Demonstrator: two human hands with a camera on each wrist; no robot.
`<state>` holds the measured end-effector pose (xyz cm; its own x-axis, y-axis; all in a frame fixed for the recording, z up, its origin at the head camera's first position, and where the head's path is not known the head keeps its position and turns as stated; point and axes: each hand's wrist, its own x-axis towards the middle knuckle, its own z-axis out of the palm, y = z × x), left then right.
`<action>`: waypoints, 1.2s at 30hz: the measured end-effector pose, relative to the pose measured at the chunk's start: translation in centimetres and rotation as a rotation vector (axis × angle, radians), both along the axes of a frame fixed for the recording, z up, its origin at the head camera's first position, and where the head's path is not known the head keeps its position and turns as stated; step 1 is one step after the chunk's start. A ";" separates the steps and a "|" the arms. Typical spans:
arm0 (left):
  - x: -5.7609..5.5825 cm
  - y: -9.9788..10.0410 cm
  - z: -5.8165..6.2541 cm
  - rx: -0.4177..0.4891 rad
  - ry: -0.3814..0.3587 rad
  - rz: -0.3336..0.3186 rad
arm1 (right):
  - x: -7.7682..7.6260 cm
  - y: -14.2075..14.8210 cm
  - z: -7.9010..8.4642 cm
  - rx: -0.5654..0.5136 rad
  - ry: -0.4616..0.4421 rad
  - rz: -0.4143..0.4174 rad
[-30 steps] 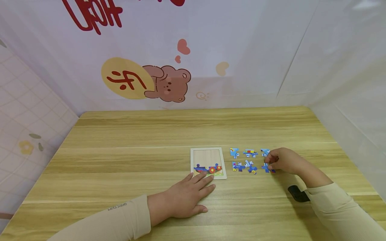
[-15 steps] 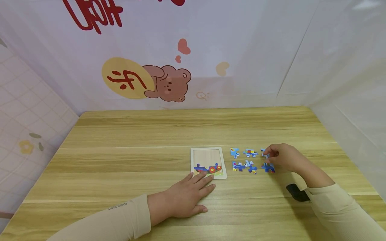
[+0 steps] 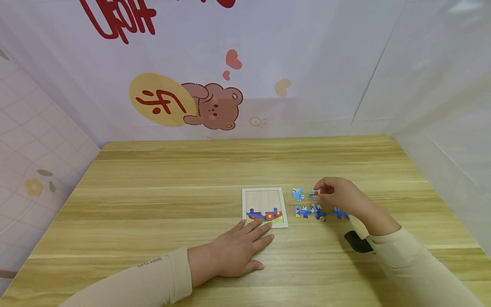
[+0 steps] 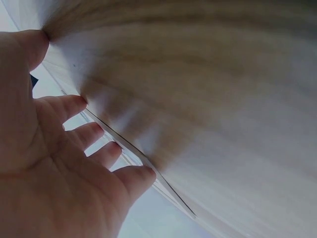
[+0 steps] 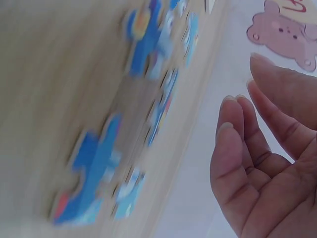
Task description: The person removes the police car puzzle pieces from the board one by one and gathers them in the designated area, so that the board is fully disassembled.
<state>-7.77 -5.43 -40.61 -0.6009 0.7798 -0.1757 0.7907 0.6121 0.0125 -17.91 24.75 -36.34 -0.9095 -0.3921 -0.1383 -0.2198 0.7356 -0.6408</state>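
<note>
My left hand [image 3: 239, 249] lies flat with spread fingers, its fingertips on the near edge of a wooden puzzle tray [image 3: 263, 199]. Fitted pieces [image 3: 261, 216] with blue and red print fill the tray's lower part. To its right lie several loose jigsaw pieces in two rows. My right hand [image 3: 341, 196], fingers loosely bent, hovers by a piece with red and yellow print [image 3: 314, 194], partly covering it in the head view. In the right wrist view its thumb and fingers are apart, holding nothing. A light-blue piece [image 5: 130, 193] is hidden behind this hand in the head view.
Other loose pieces are a light-blue corner piece [image 3: 297, 194], a police-print piece [image 3: 302, 212], a blue piece [image 3: 319, 213] and another blue piece [image 3: 340, 213]. A wood-grain table [image 3: 153, 179] meets a white printed backdrop [image 3: 307, 51] behind. A black object [image 3: 358, 241] shows beneath my right wrist.
My right hand has moved left, from the rightmost pieces to the red-and-yellow piece, uncovering the lower right blue piece. My left hand and the tray have stayed put.
</note>
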 end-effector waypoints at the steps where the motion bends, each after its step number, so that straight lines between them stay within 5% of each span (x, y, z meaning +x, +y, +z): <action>1: 0.0 0.0 0.0 -0.001 0.002 -0.001 | -0.1 -0.4 0.0 -0.006 0.000 0.001; 36: 0.3 0.1 -0.1 -0.016 0.125 -0.079 | -0.1 -10.1 -0.7 -0.034 -0.052 0.126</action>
<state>-7.44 -5.28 -40.67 -0.5554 0.8234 -0.1163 0.8314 0.5468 -0.0990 -17.99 14.66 -37.04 -0.8445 -0.5081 -0.1689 -0.2747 0.6819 -0.6780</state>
